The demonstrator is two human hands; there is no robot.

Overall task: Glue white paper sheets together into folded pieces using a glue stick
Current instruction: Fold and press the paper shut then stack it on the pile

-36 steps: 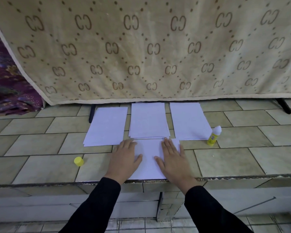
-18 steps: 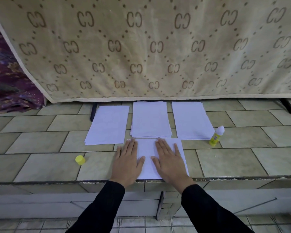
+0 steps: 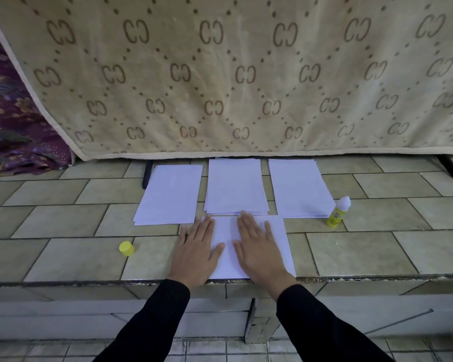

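Both hands, left (image 3: 194, 253) and right (image 3: 259, 250), press flat (fingers straight) on a white sheet (image 3: 226, 233) at the tiled ledge's (image 3: 63, 254) near edge, its long axis running near to far.

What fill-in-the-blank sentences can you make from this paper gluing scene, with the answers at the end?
The left hand and right hand lie flat on one white ____ at the near edge of the tiled ledge.
Beyond it, ____ paper piles sit in a row.
The glue stick stands upright right of the piles, while a loose ____ cap lies left of the hands.
Missing words: sheet; three; yellow.
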